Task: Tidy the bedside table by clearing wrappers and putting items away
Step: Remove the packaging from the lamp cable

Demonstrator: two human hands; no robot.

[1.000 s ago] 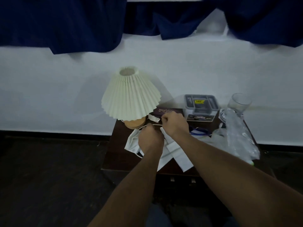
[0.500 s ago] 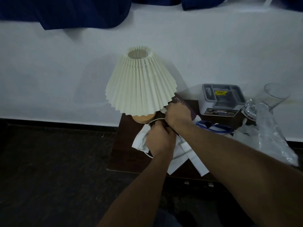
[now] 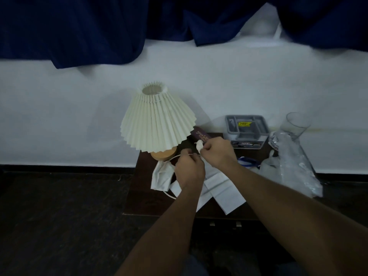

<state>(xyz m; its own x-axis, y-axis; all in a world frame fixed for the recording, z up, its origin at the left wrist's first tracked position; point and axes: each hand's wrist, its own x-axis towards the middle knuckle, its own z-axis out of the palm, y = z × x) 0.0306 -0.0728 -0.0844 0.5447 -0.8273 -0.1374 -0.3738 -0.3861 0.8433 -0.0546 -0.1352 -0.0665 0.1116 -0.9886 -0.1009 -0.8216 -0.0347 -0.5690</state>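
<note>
Both hands pinched shut mid-worktop: left hand [image 3: 190, 168] on thin white cord [image 3: 180, 155], right hand [image 3: 217, 151] on crumpled wrapper [image 3: 199, 145], just right of lamp [image 3: 158, 120]. Risk: tugging cord could tip lamp; glass [image 3: 296, 124] far right.

Both bare forearms extend forward from the lower edge of the view and converge at centre. The left hand [image 3: 190, 169] is curled, back upward, its fingers [image 3: 189, 156] pinched together at the tips. The right hand [image 3: 218, 151], just beside and slightly beyond it, is likewise closed, fingers pinched leftward toward the left hand.
</note>
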